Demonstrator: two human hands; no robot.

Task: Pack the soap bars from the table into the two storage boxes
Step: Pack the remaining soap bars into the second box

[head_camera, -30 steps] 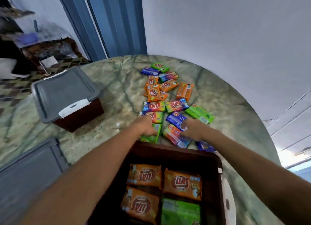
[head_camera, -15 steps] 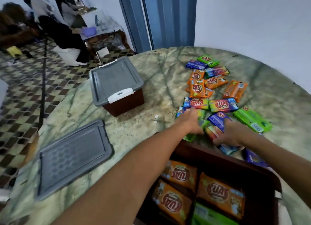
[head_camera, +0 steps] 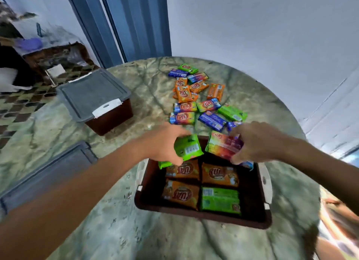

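Observation:
An open dark brown storage box [head_camera: 252, 219] sits in front of me with three orange soap bars [head_camera: 181, 193] and a green one [head_camera: 219, 200] lying flat inside. My left hand [head_camera: 163, 143] holds a green soap bar [head_camera: 188, 148] over the box's far left corner. My right hand [head_camera: 256, 141] grips a multicoloured soap bar [head_camera: 223, 145] over the far right side. A pile of wrapped soap bars [head_camera: 196, 96], orange, blue, green and multicoloured, lies on the table beyond the box. The second box [head_camera: 108, 119] stands at the left with its grey lid [head_camera: 93, 94] on.
A loose grey lid [head_camera: 44, 174] lies on the marble table [head_camera: 116, 230] at the near left. The round table's edge curves close on the right. Blue curtains [head_camera: 126, 22] and a white wall stand behind. Cluttered furniture and tiled floor lie at the far left.
Both hands have lifted a soap bar each off the pile and drawn back toward me, over the open box. The camera has swung back toward the box.

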